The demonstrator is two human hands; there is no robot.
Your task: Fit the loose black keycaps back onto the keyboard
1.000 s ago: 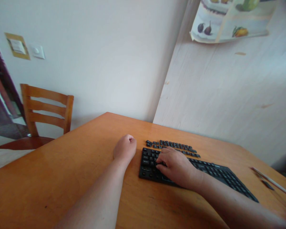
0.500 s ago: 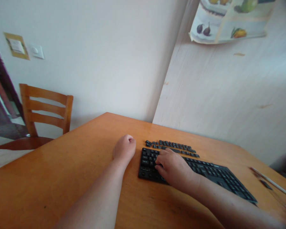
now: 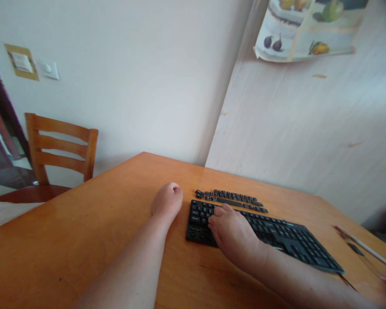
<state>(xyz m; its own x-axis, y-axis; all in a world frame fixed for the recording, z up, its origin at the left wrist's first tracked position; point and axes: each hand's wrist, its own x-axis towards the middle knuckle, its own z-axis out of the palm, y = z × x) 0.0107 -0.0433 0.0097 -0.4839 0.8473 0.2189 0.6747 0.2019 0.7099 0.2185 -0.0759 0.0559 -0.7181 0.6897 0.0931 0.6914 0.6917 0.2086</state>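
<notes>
A black keyboard [image 3: 296, 240] lies at a slant on the table, with bare sockets along its lower left edge. My right hand [image 3: 233, 229] rests over its left part, fingertips bent together and down at the keys; whatever they pinch is hidden. To the left of the keyboard, my left hand [image 3: 167, 199] is closed in a fist on the table, and its contents, if any, do not show. Loose black keycaps [image 3: 234, 196] stand in rows just behind the keyboard, among them a long space bar [image 3: 229, 202]. A few keycaps [image 3: 199, 194] sit in a small cluster at the rows' left end.
The wooden table [image 3: 93, 240] meets the wall at the back. A thin pale stick [image 3: 366, 246] and a small dark object [image 3: 356, 249] lie at the right. A wooden chair [image 3: 62, 143] stands at the left. A fruit picture sheet [image 3: 302, 32] hangs on the wall.
My right hand has shifted slightly and turned, its fingers drawing closer together over the keys. My left fist has stayed in place. The view has moved a little.
</notes>
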